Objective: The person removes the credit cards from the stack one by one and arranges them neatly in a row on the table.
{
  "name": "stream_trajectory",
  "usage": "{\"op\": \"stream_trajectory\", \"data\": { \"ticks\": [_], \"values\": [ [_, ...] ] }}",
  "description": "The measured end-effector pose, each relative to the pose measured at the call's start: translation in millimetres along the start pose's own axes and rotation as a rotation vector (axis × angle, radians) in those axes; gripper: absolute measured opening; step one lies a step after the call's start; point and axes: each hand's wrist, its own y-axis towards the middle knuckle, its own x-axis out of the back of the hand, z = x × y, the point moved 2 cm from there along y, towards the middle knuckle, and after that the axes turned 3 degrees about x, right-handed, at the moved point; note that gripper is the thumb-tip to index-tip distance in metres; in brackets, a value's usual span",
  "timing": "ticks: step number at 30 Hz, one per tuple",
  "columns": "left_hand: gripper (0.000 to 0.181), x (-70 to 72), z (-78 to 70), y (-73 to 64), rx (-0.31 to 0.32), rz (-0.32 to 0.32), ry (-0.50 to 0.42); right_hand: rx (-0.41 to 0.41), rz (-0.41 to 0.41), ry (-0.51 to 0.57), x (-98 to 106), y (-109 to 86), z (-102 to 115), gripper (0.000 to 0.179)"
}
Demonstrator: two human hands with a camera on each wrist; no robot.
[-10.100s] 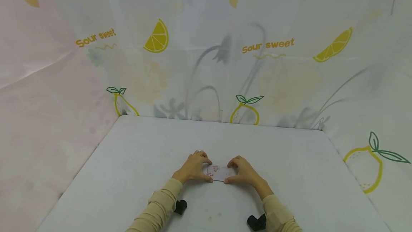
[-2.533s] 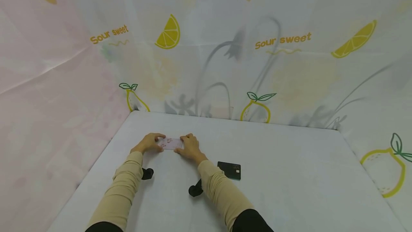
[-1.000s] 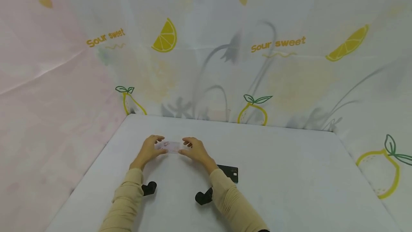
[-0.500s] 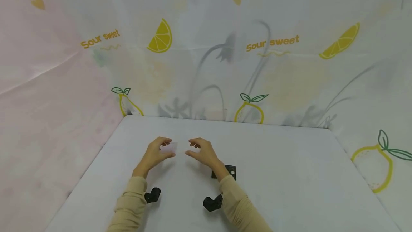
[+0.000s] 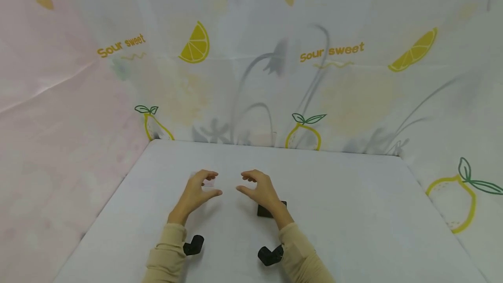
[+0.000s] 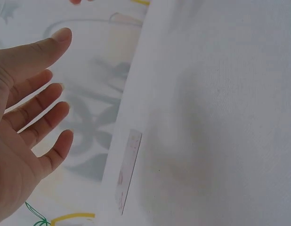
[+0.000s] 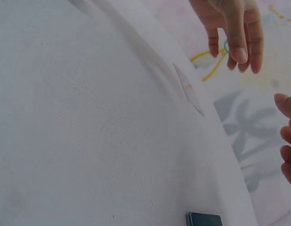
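My left hand (image 5: 195, 192) hovers above the white table with relaxed, parted fingers and holds nothing. Behind it, partly hidden in the head view, a pale pink card (image 5: 210, 183) with reddish print lies flat on the tabletop; the left wrist view shows the whole card (image 6: 129, 170) below the raised fingers. Facing the left one, my right hand (image 5: 260, 190) is also in the air, fingers loosely bent and empty. Under its wrist lies a black card (image 5: 265, 211), half covered by the arm; layered edges of a small stack of cards (image 7: 205, 220) show in the right wrist view.
The white tabletop (image 5: 346, 213) ends at a printed fabric backdrop (image 5: 251, 99) with lemon drawings behind and at the sides. Black camera mounts (image 5: 194, 245) stick out inward from both wrists, low over the table.
Both hands have let go of the pink card and drawn back toward me, moving right and a little apart. Earlier, the pink card was carried left, away from the black card, and laid down.
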Motion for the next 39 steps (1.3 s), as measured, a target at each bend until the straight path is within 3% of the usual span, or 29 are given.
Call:
{"op": "stream_trajectory", "data": {
  "ticks": [17, 27, 39],
  "values": [
    [0.051, -22.2, -15.9, -6.7, -0.04, 0.004, -0.021, 0.091, -0.156, -0.044, 27.1, -39.3, -6.7, 0.032],
    [0.051, -48.2, -27.7, -8.7, -0.052, 0.055, -0.102, 0.016, -0.171, -0.057, 40.1, -60.1, -14.6, 0.035],
    [0.052, -80.7, -32.2, -5.7, -0.055, 0.142, -0.109, -0.107, -0.206, -0.11, 56.1, -83.4, -30.3, 0.035]
  ]
}}
